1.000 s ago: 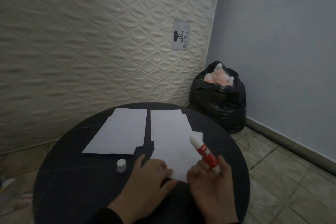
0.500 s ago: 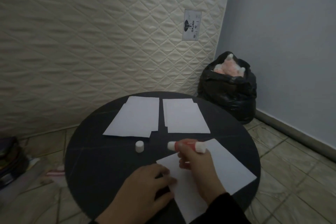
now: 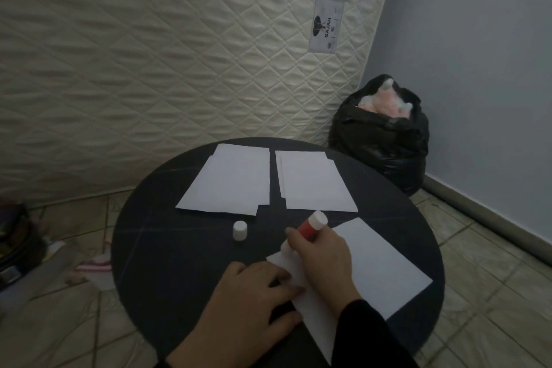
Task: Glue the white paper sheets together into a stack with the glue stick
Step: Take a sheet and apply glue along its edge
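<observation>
Two piles of white paper lie at the far side of the round black tabletop [image 3: 143,248]: the left pile [image 3: 230,179] and the right pile [image 3: 313,182], just apart. A single sheet [image 3: 382,266] lies nearest the person, skewed. The left hand [image 3: 251,305] presses its near corner flat with spread fingers; the right hand [image 3: 322,260] closes its grip round the glue stick [image 3: 310,225], tip down at the sheet's left corner. The cap [image 3: 240,230] stands apart. Paper this thin probably slides and creases easily (pin it near the glued edge); the stick is light and rigid, best held mid-barrel.
</observation>
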